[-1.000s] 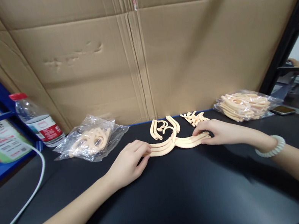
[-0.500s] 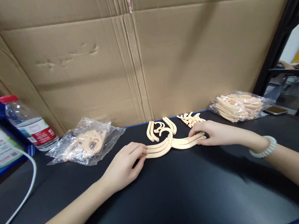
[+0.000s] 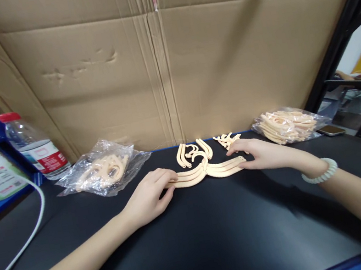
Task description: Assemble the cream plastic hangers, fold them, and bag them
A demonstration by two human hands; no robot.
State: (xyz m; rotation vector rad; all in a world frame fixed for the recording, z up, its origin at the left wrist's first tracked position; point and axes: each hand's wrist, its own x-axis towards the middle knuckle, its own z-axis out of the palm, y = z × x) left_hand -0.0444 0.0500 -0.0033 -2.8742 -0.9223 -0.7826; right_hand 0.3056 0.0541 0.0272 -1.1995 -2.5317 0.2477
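Note:
A beige plastic folding clothes hanger (image 3: 223,169) lies spread on the black table, its curved hook upright at the centre and its two grooved arms reaching left and right. My left hand (image 3: 152,195) has its fingers and thumb closed around the tip of the left arm. At the other end, my right hand (image 3: 257,154) has its fingers apart above the right tip, with the thumb close to it. Just beyond those fingertips is a small pile of beige hook pieces (image 3: 227,139). Behind the hanger are loose arm pieces (image 3: 205,148) and several curved hooks (image 3: 191,150).
A clear bag of beige parts (image 3: 103,169) is at the left, another full bag (image 3: 285,125) at the right beside a phone (image 3: 331,130). A water bottle (image 3: 37,146) and a white cable (image 3: 32,233) are at far left. Cardboard (image 3: 238,50) walls the back.
The fingers of my right hand have come off the hanger's right tip and spread, exposing the tip. My left hand keeps its hold, and the view has shifted slightly.

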